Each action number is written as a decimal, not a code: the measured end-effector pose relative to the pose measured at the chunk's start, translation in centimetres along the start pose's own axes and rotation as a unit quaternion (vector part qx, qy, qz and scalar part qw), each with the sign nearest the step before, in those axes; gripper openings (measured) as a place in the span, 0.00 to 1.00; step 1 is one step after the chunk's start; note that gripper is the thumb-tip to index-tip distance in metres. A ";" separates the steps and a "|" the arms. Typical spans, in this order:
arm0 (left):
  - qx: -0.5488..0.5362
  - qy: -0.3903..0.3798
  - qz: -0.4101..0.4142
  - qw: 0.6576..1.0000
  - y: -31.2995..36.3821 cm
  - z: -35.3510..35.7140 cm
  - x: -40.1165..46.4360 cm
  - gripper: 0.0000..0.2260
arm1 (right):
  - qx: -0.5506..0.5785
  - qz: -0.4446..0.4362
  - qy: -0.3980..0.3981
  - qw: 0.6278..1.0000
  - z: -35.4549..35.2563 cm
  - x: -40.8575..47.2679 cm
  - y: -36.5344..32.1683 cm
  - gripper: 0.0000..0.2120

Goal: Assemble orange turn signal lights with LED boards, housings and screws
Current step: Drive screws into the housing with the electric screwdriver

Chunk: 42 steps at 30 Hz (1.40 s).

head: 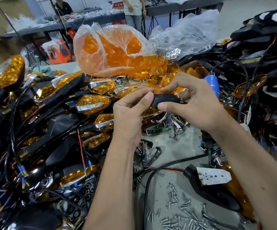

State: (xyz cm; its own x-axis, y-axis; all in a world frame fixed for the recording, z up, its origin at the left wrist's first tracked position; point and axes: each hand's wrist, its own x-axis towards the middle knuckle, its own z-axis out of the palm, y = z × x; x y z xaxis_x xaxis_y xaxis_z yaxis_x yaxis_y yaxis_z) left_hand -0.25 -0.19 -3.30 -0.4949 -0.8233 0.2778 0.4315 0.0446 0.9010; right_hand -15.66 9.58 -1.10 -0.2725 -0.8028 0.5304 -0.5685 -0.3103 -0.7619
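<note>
Left hand [131, 112], right hand [194, 100] gripping black housing [165, 101] (mostly hidden)

your hands, left [131, 112] and right [195, 103], meet at center on one housing [165, 101]. finished lights [54, 103] pile from 8 to 10 o'clock, a bag of lenses [112, 52] at 12. the screws [179, 211] lie at 5 o'clock, just beside the led board [213, 177].
</note>
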 end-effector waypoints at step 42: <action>0.013 -0.007 -0.111 0.994 0.3 0.0 0.2 0.09 | -0.122 0.070 -0.057 0.988 -0.7 -0.3 0.8 0.21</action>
State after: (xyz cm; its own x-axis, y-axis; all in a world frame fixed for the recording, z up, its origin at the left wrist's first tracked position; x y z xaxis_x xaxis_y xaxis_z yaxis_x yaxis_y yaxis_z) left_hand -0.21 -0.39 -3.00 -0.5864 -0.8064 0.0766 0.2914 -0.1218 0.9488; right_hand -16.54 9.88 -1.58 -0.2805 -0.8855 0.3704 -0.7051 -0.0717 -0.7055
